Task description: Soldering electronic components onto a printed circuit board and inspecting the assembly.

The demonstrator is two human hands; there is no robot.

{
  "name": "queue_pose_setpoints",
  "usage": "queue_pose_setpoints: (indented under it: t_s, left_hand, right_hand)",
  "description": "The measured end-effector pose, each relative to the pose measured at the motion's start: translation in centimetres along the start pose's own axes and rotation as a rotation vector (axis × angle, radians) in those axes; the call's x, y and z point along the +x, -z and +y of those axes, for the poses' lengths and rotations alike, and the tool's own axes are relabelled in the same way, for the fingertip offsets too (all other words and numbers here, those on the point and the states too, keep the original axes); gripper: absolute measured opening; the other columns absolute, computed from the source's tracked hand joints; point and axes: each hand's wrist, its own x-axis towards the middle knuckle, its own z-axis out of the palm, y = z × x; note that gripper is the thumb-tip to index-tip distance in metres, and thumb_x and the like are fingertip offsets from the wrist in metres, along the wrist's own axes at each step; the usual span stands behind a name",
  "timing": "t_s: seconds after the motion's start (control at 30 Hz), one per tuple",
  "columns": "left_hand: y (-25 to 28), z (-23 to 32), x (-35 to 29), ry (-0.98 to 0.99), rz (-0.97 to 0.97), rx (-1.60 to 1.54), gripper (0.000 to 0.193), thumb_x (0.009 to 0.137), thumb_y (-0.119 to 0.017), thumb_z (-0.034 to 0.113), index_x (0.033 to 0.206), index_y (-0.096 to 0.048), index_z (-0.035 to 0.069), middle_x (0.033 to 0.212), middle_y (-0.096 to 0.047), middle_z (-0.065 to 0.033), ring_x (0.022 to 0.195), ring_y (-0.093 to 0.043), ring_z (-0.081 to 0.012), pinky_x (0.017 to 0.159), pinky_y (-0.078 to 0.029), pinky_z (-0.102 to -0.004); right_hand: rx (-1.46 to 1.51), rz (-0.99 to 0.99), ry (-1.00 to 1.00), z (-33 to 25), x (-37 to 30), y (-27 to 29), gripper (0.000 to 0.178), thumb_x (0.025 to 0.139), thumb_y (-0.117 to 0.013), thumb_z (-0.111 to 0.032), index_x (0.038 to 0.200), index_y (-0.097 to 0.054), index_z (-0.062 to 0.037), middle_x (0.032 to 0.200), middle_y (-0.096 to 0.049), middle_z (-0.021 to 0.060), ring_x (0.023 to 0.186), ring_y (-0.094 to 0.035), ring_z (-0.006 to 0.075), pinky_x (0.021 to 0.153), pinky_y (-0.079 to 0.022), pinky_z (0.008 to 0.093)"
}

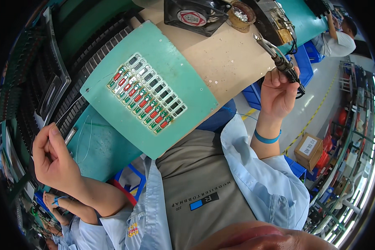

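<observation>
My right hand (pixel 277 91), with a blue band at its wrist, is closed around the dark handle of a soldering iron (pixel 284 64). The iron's metal tip points up and left, apart from the boards. At the far left, my left hand (pixel 58 160) pinches a thin solder wire (pixel 68 109) that reaches toward the left corner of a green panel (pixel 177 68). On this panel, small circuit boards (pixel 146 93) sit side by side in a slanted block. Each carries black parts at one end and red parts at the other. Neither hand touches them.
Behind the panel stand a black fan (pixel 191 18), a round pot of solder scraps (pixel 241 16) and a metal soldering stand (pixel 275 25). Black slotted racks (pixel 100 52) line the left. Blue bins (pixel 306 62) and a cardboard box (pixel 308 150) are at right. Other people sit nearby.
</observation>
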Motion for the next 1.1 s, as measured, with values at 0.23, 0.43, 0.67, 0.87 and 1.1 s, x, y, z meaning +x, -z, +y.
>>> queue_pose_setpoints:
  t_s: [0.23,0.43,0.67,0.87,1.1]
  left_hand:
    - [0.2,-0.3,0.6,-0.040,-0.014,0.008,0.012,0.093,-0.072,-0.005,0.104,-0.073,-0.007,0.072,-0.060,0.0050,0.058,-0.036,0.0035,0.053,-0.023,-0.0146]
    - [-0.2,1.6,1.3,-0.096,-0.046,0.030,0.013,0.087,-0.073,-0.012,0.100,-0.073,-0.008,0.072,-0.064,0.0030,0.055,-0.038,0.0042,0.051,-0.023,-0.0134]
    - [-1.9,3.0,1.2,-0.150,-0.019,0.055,0.013,0.083,-0.074,-0.014,0.093,-0.073,-0.007,0.075,-0.069,-0.0016,0.053,-0.039,0.0037,0.051,-0.025,-0.0120]
    - [-2.3,3.4,0.9,-0.118,0.002,0.069,0.012,0.083,-0.074,-0.013,0.094,-0.073,-0.008,0.082,-0.073,-0.0093,0.060,-0.051,-0.0014,0.058,-0.035,-0.0129]
    - [-2.3,3.7,1.1,-0.063,-0.064,0.212,0.010,0.086,-0.073,-0.009,0.095,-0.073,-0.009,0.085,-0.075,-0.0147,0.071,-0.066,-0.0095,0.069,-0.048,-0.0145]
  right_hand:
    - [-0.037,-0.024,-0.072,2.0,-0.1,-1.8,0.054,0.098,-0.071,-0.037,0.139,-0.057,-0.0054,0.098,-0.066,0.0060,0.086,-0.060,0.0201,0.074,-0.045,0.0332]
    - [-0.619,-0.019,0.091,3.9,-1.6,-7.9,0.058,0.091,-0.080,-0.035,0.128,-0.056,0.0012,0.100,-0.067,0.0191,0.084,-0.071,0.0293,0.072,-0.059,0.0380]
    - [-0.928,-0.586,0.225,5.1,-1.0,-11.6,0.051,0.078,-0.090,-0.005,0.121,-0.063,0.0034,0.094,-0.069,0.0182,0.077,-0.070,0.0275,0.067,-0.057,0.0351]
    - [-1.023,-0.679,0.158,5.8,-0.9,-13.7,0.059,0.069,-0.094,-0.003,0.120,-0.065,0.0038,0.094,-0.071,0.0154,0.074,-0.070,0.0275,0.064,-0.056,0.0344]
    - [-1.027,-0.710,0.103,6.6,-0.8,-14.5,0.059,0.070,-0.094,-0.004,0.121,-0.065,0.0030,0.092,-0.071,0.0145,0.074,-0.070,0.0274,0.066,-0.056,0.0349]
